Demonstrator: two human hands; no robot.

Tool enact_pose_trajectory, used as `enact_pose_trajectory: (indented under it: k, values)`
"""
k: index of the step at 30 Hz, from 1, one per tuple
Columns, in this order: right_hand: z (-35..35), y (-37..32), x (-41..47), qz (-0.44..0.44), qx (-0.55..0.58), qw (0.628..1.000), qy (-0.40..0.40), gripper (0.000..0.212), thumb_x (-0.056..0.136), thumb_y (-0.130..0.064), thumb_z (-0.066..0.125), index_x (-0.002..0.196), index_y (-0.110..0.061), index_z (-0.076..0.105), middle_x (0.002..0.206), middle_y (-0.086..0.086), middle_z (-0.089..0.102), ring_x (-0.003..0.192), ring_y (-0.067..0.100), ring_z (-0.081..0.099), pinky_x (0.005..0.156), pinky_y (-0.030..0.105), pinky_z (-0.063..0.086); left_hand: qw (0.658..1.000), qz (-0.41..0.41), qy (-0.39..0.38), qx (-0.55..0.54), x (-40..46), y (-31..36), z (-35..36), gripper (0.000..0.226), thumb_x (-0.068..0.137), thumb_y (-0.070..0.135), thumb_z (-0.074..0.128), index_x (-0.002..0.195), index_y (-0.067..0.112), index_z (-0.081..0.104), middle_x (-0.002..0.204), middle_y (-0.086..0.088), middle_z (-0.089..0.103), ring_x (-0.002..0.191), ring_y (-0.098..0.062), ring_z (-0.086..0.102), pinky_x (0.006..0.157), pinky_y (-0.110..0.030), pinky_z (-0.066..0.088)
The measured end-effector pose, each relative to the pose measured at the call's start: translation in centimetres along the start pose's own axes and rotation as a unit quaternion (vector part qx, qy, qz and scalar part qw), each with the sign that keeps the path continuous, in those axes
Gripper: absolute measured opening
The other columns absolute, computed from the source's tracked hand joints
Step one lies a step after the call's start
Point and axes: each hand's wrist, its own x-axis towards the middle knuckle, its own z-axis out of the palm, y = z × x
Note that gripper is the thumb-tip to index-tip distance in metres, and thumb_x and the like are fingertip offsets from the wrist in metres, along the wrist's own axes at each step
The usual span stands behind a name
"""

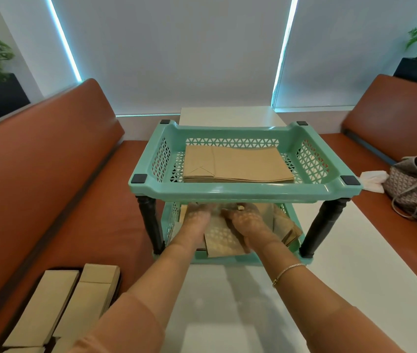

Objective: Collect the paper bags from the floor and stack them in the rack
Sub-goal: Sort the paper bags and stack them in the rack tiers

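Our left hand (pixel 198 215) and right hand (pixel 244 216) reach into the rack (pixel 243 193)'s lower tier onto the paper bags (pixel 221 242) (grip hidden — we cannot tell) — the loose pile may slide out the near edge.

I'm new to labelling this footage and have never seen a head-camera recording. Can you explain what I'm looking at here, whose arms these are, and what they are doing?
There is only one picture, taken by a wide-angle camera worn on a person's head, looking forward and down. So the two arms reaching in from the bottom are the wearer's own.

On a white table stands a green two-tier plastic rack on black legs. Its top tray holds a neat stack of flat paper bags.

The left hand and right hand are both inside the lower tray, on a pile of brown bags there. The top tray hides the fingertips, so the exact grip cannot be told.

More flat bags lie on the orange bench at lower left. A woven handbag sits on the right.
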Motion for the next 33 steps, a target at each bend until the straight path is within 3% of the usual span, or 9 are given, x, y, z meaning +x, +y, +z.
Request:
enact_pose_trajectory:
  k: [2,4,9,12,14,20,27,30,33]
  values:
    - [0.0,-0.1,0.4,-0.017,-0.052,0.997,0.057,0.037,0.085,-0.022,0.067,0.117,-0.011,0.053,0.114,0.014,0.063,0.104,0.032,0.060,0.094,0.042,0.050,1.000,0.003,0.005,-0.028,0.1,-0.5,0.4,0.036,0.085,0.022,0.065,0.119,0.015,0.054,0.126,-0.014,0.057,0.115,-0.034,0.056,0.096,-0.041,0.048]
    - [-0.2,0.0,0.5,-0.040,-0.099,0.991,0.077,0.040,0.087,-0.019,0.063,0.123,-0.007,0.052,0.120,0.015,0.060,0.111,0.032,0.057,0.100,0.038,0.046,0.999,-0.016,-0.012,-0.045,-0.3,-1.1,0.9,0.039,0.076,0.020,0.073,0.110,0.016,0.054,0.117,-0.012,0.061,0.108,-0.032,0.059,0.096,-0.048,0.048]
    - [-1.4,0.7,-0.8,-0.098,-0.252,0.962,0.038,0.042,0.096,-0.024,0.047,0.133,-0.004,0.045,0.133,0.014,0.050,0.122,0.031,0.048,0.102,0.036,0.040,0.998,0.011,0.043,-0.034,0.3,-1.9,0.3,0.045,0.081,0.015,0.071,0.119,0.008,0.047,0.106,-0.007,0.060,0.098,-0.021,0.058,0.086,-0.032,0.047]
    - [-3.0,0.7,-0.8,-0.107,-0.412,0.894,0.137,0.034,0.097,-0.023,0.043,0.124,-0.003,0.050,0.126,0.017,0.052,0.116,0.030,0.050,0.095,0.034,0.040,0.996,0.023,0.079,-0.015,0.7,-2.5,-0.4,0.047,0.082,0.018,0.070,0.122,0.011,0.047,0.111,-0.004,0.060,0.104,-0.022,0.057,0.098,-0.036,0.045]
    - [-3.8,0.7,-0.5,-0.066,-0.434,0.878,0.191,0.036,0.089,-0.017,0.051,0.123,-0.006,0.045,0.126,0.017,0.047,0.117,0.030,0.046,0.099,0.034,0.039,0.995,0.033,0.096,-0.021,0.8,-3.1,-0.6,0.050,0.080,0.019,0.071,0.124,0.013,0.048,0.112,-0.006,0.062,0.106,-0.026,0.059,0.099,-0.044,0.046]
    - [-3.3,1.7,1.0,-0.041,-0.386,0.895,0.219,0.044,0.079,-0.010,0.058,0.121,-0.007,0.044,0.122,0.014,0.054,0.116,0.029,0.051,0.101,0.038,0.043,0.991,0.072,0.110,-0.014,0.8,-3.7,-0.8,0.037,0.082,0.021,0.070,0.114,0.019,0.050,0.106,-0.001,0.060,0.104,-0.023,0.057,0.097,-0.042,0.047]
    - [-2.6,1.2,0.3,-0.101,-0.471,0.838,0.257,0.021,0.089,-0.018,0.052,0.107,-0.014,0.061,0.102,0.006,0.064,0.088,0.020,0.060,0.062,0.026,0.042,0.990,0.074,0.122,-0.002,1.0,-3.7,-0.9,0.048,0.084,0.024,0.068,0.127,0.016,0.047,0.113,-0.002,0.059,0.104,-0.021,0.054,0.097,-0.039,0.046]
    - [-3.4,0.9,0.1,-0.146,-0.383,0.884,0.227,0.022,0.092,-0.011,0.047,0.105,-0.003,0.063,0.103,0.016,0.065,0.093,0.029,0.062,0.073,0.034,0.047,0.989,0.076,0.124,0.013,1.0,-3.7,-0.8,0.042,0.085,0.024,0.067,0.122,0.017,0.050,0.106,0.001,0.058,0.103,-0.021,0.055,0.095,-0.037,0.046]
    - [-4.9,-0.5,-0.1,-0.169,-0.136,0.939,0.268,0.021,0.094,-0.005,0.048,0.106,0.008,0.059,0.101,0.023,0.064,0.098,0.035,0.059,0.090,0.034,0.046,0.990,0.074,0.118,0.028,1.0,-3.7,-0.8,0.037,0.085,0.025,0.066,0.119,0.020,0.052,0.109,-0.001,0.061,0.102,-0.021,0.056,0.090,-0.033,0.046]
